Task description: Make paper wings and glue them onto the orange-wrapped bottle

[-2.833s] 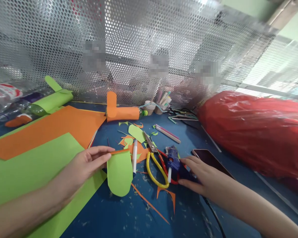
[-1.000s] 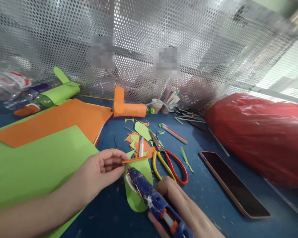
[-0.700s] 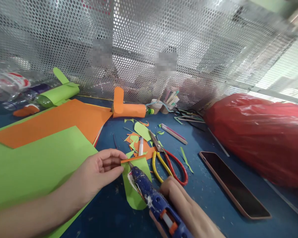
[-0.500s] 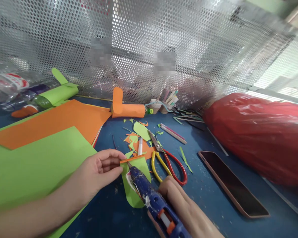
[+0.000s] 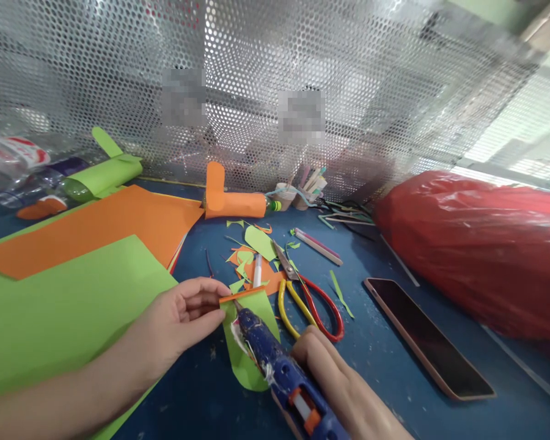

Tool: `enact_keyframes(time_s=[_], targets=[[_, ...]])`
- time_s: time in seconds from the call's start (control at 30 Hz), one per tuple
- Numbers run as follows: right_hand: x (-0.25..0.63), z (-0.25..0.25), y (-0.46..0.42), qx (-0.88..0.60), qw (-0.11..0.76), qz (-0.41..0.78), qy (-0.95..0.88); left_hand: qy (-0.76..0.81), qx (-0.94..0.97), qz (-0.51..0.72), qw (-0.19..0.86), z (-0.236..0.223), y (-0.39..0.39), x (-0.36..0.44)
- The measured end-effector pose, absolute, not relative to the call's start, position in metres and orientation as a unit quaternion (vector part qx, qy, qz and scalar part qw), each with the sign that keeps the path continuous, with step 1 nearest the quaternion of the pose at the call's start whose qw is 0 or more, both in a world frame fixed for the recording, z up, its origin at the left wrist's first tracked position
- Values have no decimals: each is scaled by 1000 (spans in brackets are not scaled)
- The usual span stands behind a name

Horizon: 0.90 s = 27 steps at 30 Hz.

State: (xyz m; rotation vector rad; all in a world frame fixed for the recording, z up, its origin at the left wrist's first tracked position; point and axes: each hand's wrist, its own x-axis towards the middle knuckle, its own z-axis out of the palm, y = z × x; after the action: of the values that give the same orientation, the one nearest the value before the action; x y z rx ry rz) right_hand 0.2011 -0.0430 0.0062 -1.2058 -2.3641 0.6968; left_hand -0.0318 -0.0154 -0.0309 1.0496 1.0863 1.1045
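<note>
Apparently glue is being laid: the left hand (image 5: 190, 321) pinches, thumb and forefinger nearly together, the left end of a rounded green paper piece (image 5: 250, 371) at its orange edge (image 5: 244, 295). The right hand (image 5: 337, 376) is wrapped round a blue glue gun (image 5: 266, 343), nozzle at or just beside that edge. The next move seems to call for a steady pinch, fingertips clear of the hot tip. Beyond, scissors (image 5: 327, 333) lie on the bench (image 5: 192, 400), with an orange-wrapped bottle (image 5: 242, 205) farther back.
</note>
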Motion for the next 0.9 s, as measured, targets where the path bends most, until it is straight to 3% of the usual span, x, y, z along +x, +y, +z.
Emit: enact_keyframes(time_s=[0.4,0.9], targets=[[205,9,-44,-418,241,213,-850,471,460,486,576,-29,-18,-33],[199,15,-47,-426,210,259,-841,441,456,473,612,-28,-19,-29]])
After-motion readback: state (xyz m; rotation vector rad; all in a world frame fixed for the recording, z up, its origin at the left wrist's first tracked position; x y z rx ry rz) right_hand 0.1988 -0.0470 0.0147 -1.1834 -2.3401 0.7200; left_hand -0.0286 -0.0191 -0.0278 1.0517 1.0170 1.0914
